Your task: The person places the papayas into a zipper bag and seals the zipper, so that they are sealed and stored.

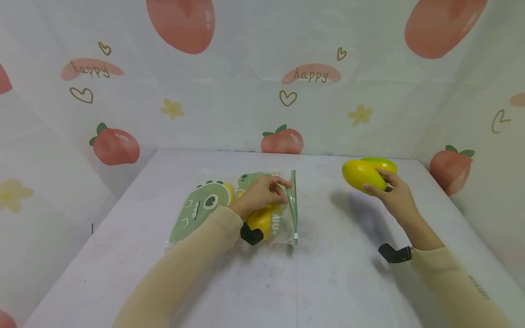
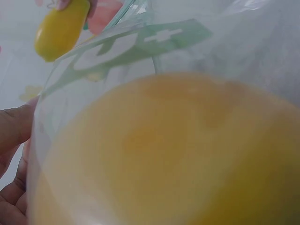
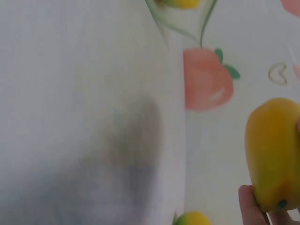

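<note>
Yellow mango point(image 1: 357, 174), one: raised above the counter point(image 1: 328, 282), fingers of the right hand point(image 1: 395, 193) clamped round it. Left hand point(image 1: 260, 193): over clear printed bag point(image 1: 201, 212), thumb and forefinger apart; grip on film cannot be told. Inside: yellow fruit point(image 1: 261, 222). Beyond mango: green-yellow fruit point(image 1: 385, 164).

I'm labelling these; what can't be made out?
Head view: fruit count in bag, obscured by left hand and green print.
Head view: outline of rear fruit, behind held fruit.
Right wrist: right side of held fruit, cut by edge.
Left wrist: surface of bagged fruit, blurred behind bag.
</note>
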{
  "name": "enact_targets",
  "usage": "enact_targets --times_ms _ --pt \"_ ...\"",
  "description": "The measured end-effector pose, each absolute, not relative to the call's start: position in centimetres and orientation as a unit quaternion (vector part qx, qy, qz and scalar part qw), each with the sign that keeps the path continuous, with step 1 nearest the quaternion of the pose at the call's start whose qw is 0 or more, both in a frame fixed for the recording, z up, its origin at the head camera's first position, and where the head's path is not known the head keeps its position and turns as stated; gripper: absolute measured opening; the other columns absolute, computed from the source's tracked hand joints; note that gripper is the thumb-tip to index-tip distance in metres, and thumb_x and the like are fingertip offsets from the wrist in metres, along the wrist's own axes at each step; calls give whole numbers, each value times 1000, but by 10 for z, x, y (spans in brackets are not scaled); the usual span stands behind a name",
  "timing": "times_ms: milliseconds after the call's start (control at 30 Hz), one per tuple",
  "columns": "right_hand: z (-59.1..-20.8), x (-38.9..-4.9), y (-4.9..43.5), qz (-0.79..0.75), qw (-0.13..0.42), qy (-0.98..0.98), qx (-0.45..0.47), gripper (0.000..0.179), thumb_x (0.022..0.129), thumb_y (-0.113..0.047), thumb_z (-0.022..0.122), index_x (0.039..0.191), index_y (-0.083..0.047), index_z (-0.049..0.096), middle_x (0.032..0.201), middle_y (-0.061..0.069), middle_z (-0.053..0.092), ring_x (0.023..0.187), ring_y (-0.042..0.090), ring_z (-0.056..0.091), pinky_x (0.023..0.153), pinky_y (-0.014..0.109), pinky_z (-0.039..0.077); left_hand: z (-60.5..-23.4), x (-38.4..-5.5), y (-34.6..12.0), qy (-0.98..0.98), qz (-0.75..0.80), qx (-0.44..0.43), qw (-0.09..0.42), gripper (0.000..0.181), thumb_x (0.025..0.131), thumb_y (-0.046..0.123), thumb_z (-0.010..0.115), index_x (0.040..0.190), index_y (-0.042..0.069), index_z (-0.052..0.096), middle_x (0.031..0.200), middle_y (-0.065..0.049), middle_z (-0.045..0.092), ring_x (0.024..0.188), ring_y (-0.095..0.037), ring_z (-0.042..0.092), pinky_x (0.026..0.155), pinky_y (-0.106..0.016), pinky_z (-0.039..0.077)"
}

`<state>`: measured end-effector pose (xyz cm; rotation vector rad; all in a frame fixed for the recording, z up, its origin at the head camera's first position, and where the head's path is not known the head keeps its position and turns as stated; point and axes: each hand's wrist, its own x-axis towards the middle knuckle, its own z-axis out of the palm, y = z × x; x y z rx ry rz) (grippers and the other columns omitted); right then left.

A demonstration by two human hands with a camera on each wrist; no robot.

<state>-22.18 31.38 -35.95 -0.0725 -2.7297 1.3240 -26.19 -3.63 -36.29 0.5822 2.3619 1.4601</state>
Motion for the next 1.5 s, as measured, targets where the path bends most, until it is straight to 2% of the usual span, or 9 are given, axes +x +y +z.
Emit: enact_targets --times_ms 100,433,633,867,1000,1133,1300,1500 --pt "-358 -217 300 451 56 -891 -7 78 92 -45 62 149 -3 32 144 25 38 115 39 47 73 7 39 -363 -262 -36 823 509 204 150 36 83 8 75 118 8 67 83 -5 62 77 -18 57 70 -22 48" --pt "-370 -206 262 462 28 -885 37 77 88 -44 68 149 -10 36 143 18 43 115 35 53 77 6 42 -361 -262 -35 836 492 198 142 36 82 10 76 118 10 68 81 -3 62 78 -17 56 70 -21 47" --pt "-381 -203 247 445 21 -893 56 73 86 -44 71 145 -12 42 140 15 47 108 31 57 77 13 47 -362 -263 -35 836 491 201 143 37 83 10 76 118 10 68 82 -4 62 79 -18 56 70 -21 47" --pt "-392 -199 234 424 -4 -903 73 70 83 -42 74 142 -14 46 136 15 52 104 30 59 78 27 50 -360 -262 -35 833 495 201 145 37 83 11 76 119 9 67 84 -5 61 79 -19 56 70 -22 47" --pt "-398 -198 228 403 -7 -911 89 67 83 -38 75 139 -10 50 136 17 54 105 31 60 86 39 51 -360 -261 -35 836 491 200 142 37 83 11 76 118 9 67 83 -4 61 79 -19 56 69 -21 47" --pt "-403 -199 224 394 -4 -913 110 65 83 -35 76 135 -4 52 136 19 55 113 34 57 95 49 48 -360 -261 -35 838 487 204 139 37 83 10 76 118 9 68 83 -4 62 79 -18 56 69 -21 46" --pt "-404 -200 219 392 -13 -913 112 67 82 -37 76 134 -3 52 136 19 55 118 35 54 98 51 46 -361 -261 -34 838 487 203 139 36 83 10 76 118 9 67 83 -4 62 79 -18 56 69 -21 46" --pt "-399 -206 213 369 -44 -924 93 69 81 -41 77 136 -7 52 137 17 55 111 34 55 94 49 48 -361 -262 -34 840 485 199 140 37 83 10 76 118 9 67 83 -4 62 79 -18 56 69 -21 46"
